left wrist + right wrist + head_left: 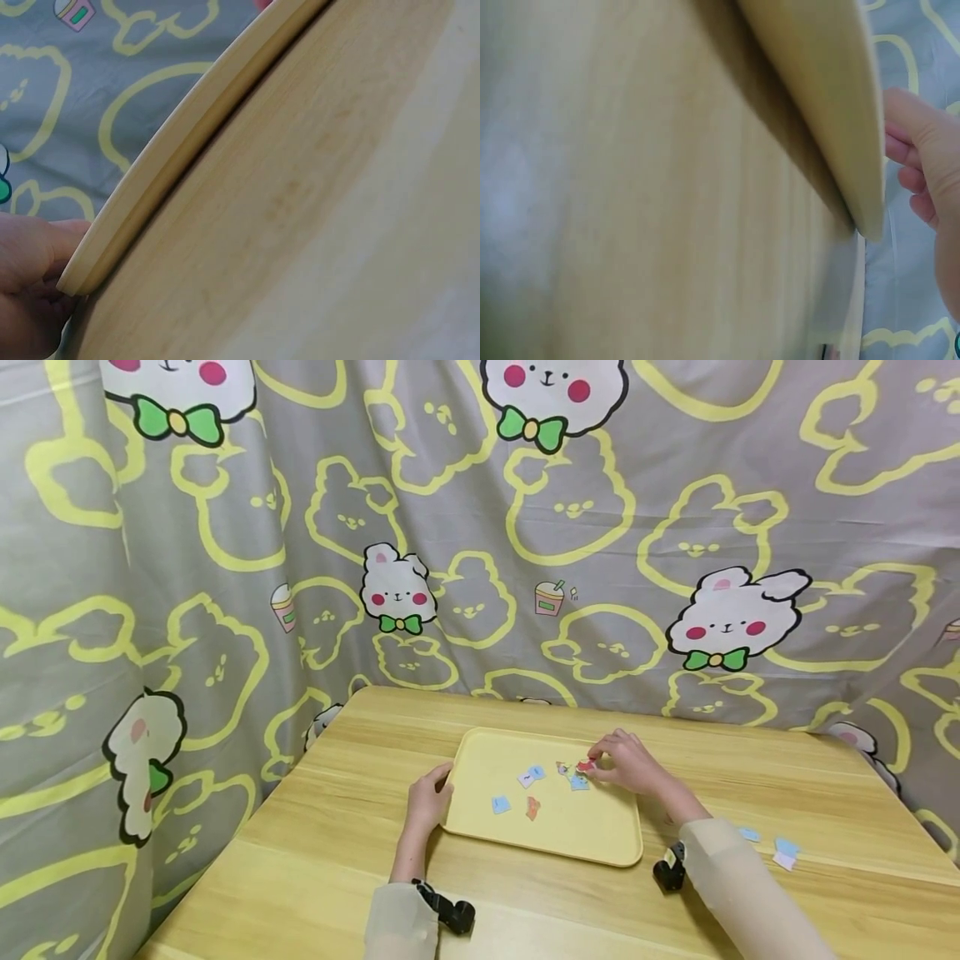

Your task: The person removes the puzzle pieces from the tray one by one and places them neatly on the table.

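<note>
A yellow tray (pixel 480 822) lies on the wooden table. My left hand (pixel 429 802) grips its left rim; in the left wrist view, the fingers of the left hand (pixel 34 266) are curled at the tray's corner (pixel 112 232). Over the tray's right side, my right hand (pixel 626 764) pinches a small red puzzle piece (pixel 585 766) between thumb and fingertips. Just below that sits a blue piece (pixel 579 783). The right wrist view has the tray's side (pixel 832 90) hiding the fingertips and the red piece. An orange piece (pixel 532 808) and a blue piece (pixel 500 804) lie nearer the tray's front.
A blue-and-white pair of pieces (pixel 531 776) lies mid-tray. On the table to the right are more pieces, among them a blue one (pixel 749 834) and a blue-and-white one (pixel 786 853). A patterned curtain (pixel 480 527) hangs behind the table.
</note>
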{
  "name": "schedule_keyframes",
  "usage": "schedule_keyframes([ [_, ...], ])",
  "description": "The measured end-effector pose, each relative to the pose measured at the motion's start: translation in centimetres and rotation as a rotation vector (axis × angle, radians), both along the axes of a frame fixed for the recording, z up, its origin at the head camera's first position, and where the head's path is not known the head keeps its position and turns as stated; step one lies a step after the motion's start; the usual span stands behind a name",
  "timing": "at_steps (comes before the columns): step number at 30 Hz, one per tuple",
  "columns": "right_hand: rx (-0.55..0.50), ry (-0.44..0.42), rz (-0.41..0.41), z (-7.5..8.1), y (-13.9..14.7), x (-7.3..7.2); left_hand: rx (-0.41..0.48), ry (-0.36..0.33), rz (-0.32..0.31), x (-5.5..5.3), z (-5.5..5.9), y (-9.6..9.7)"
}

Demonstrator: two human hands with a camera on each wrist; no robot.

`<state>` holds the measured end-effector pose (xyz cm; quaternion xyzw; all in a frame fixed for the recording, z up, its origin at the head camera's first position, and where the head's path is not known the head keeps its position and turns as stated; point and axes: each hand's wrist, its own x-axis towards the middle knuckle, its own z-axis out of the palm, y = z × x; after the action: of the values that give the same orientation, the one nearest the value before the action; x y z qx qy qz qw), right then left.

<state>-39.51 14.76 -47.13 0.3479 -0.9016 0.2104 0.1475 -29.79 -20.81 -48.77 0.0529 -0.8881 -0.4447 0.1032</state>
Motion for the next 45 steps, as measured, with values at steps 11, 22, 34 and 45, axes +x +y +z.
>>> schedule_keyframes([
  [11, -0.185, -0.129, -0.010, 0.2, 0.2, 0.8, 0.004, -0.008, 0.003, 0.1, 0.0, 0.1],
  [22, -0.308, -0.160, -0.011, 0.4, 0.0, 1.6, 0.002, -0.003, 0.005, 0.0, 0.1, -0.1],
  [34, -0.298, -0.142, -0.031, 0.4, 1.0, 2.5, -0.002, -0.001, -0.003, 0.1, 0.0, 0.2],
  [45, -0.279, -0.092, -0.074, 0.3, 3.4, 3.6, 0.014, -0.003, 0.002, 0.2, 0.2, 0.1],
])
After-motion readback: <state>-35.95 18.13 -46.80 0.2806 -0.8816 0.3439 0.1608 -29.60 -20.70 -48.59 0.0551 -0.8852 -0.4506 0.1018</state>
